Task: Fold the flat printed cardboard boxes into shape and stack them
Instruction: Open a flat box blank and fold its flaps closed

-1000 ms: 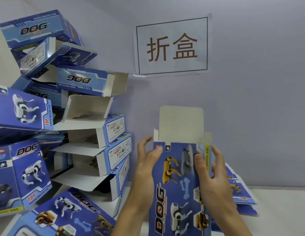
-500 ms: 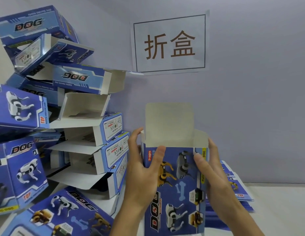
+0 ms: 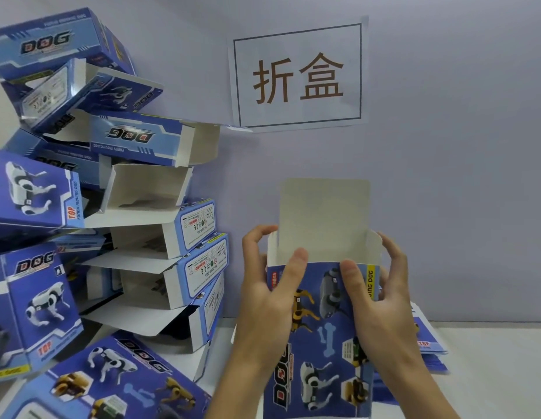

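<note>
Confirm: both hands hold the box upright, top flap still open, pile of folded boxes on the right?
Not quite. The head view shows the pile of folded boxes on the left. The rest holds: left hand and right hand hold the box upright, top flap open.

Your white table [image 3: 490,373] carries two lots — a leaning heap of folded blue boxes [image 3: 148,267] on the left, flat blue boxes [image 3: 426,340] stacked at right.
</note>
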### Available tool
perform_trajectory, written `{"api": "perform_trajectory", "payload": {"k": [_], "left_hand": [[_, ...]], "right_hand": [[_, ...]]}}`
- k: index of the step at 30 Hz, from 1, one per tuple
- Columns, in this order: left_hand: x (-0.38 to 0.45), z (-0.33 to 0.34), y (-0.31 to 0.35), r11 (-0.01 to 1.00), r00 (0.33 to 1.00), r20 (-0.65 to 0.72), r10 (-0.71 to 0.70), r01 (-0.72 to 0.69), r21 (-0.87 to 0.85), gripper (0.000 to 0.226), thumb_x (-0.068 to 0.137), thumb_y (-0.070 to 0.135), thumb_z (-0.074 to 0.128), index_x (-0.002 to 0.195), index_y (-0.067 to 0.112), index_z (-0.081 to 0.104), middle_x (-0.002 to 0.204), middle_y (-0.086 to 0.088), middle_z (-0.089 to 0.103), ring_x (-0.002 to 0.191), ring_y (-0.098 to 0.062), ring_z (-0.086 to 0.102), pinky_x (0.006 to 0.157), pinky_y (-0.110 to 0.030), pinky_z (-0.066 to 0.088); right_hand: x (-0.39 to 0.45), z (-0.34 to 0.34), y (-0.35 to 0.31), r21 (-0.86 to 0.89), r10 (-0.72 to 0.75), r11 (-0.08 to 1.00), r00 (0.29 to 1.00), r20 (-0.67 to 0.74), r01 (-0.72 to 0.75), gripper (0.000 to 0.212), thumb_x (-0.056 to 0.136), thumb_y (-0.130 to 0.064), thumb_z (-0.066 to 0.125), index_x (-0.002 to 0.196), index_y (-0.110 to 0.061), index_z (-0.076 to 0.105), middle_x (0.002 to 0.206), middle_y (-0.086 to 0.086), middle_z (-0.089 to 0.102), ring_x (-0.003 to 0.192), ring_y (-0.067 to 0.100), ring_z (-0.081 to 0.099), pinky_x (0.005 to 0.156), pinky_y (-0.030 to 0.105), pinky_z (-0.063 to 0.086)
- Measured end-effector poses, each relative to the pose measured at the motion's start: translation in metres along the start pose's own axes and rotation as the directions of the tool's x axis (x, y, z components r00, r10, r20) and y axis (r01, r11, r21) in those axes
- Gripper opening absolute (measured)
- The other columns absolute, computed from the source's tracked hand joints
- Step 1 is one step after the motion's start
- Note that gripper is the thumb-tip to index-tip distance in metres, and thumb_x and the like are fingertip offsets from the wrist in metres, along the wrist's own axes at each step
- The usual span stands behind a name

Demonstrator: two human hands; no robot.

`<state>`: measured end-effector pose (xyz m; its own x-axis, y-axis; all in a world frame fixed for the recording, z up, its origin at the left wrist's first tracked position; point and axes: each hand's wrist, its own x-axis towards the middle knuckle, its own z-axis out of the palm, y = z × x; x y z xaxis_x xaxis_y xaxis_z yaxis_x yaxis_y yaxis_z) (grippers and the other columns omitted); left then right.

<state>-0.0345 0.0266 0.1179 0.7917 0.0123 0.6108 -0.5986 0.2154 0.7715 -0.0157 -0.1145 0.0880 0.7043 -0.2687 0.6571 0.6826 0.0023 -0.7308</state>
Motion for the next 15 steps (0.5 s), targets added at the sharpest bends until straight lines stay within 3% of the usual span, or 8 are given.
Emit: {"api": "perform_trajectory", "payload": {"k": [5, 8, 11, 15], "left_hand": [[-0.001, 0.008, -0.011, 0.991, 0.973, -0.207, 0.098, -0.077, 0.106, 0.054, 0.067, 0.057, 0.07, 0.114, 0.05, 0.045, 0.103, -0.001, 0.068, 0.073, -0.028, 0.075, 0.063, -0.054, 0.061], [0.0, 0.003, -0.012, 0.99, 0.967, -0.227, 0.116, -0.093, 0.109, 0.061, 0.067, 0.056, 0.072, 0.12, 0.049, 0.042, 0.102, 0.01, 0.067, 0.073, -0.026, 0.075, 0.059, -0.048, 0.062], [0.0, 0.0, -0.013, 0.99, 0.968, -0.221, 0.122, -0.101, 0.103, 0.058, 0.068, 0.053, 0.072, 0.118, 0.043, 0.045, 0.104, 0.005, 0.069, 0.079, -0.025, 0.075, 0.061, -0.043, 0.062], [0.0, 0.002, -0.013, 0.993, 0.979, -0.186, 0.077, -0.058, 0.106, 0.045, 0.067, 0.057, 0.071, 0.107, 0.046, 0.054, 0.106, -0.001, 0.071, 0.074, -0.027, 0.075, 0.056, -0.042, 0.062]], "right_hand": [[-0.002, 0.001, -0.005, -0.003, -0.049, 0.999, 0.998, 0.046, 0.049, 0.071, 0.072, -0.059, 0.063, 0.135, -0.059, 0.031, 0.095, -0.017, 0.072, 0.077, 0.009, 0.075, 0.055, 0.017, 0.056], [-0.004, 0.005, -0.005, 0.006, -0.084, 0.996, 0.994, 0.065, 0.084, 0.067, 0.074, -0.053, 0.066, 0.134, -0.059, 0.036, 0.098, -0.01, 0.073, 0.078, 0.013, 0.075, 0.056, 0.019, 0.057], [-0.003, 0.006, -0.005, 0.01, -0.092, 0.996, 0.993, 0.076, 0.092, 0.06, 0.077, -0.049, 0.066, 0.131, -0.057, 0.041, 0.101, -0.005, 0.072, 0.08, 0.015, 0.076, 0.056, 0.022, 0.058], [-0.003, 0.002, -0.002, 0.008, -0.072, 0.997, 0.995, 0.069, 0.072, 0.055, 0.077, -0.055, 0.061, 0.131, -0.053, 0.047, 0.099, -0.018, 0.071, 0.087, 0.009, 0.074, 0.058, 0.023, 0.059]]}}
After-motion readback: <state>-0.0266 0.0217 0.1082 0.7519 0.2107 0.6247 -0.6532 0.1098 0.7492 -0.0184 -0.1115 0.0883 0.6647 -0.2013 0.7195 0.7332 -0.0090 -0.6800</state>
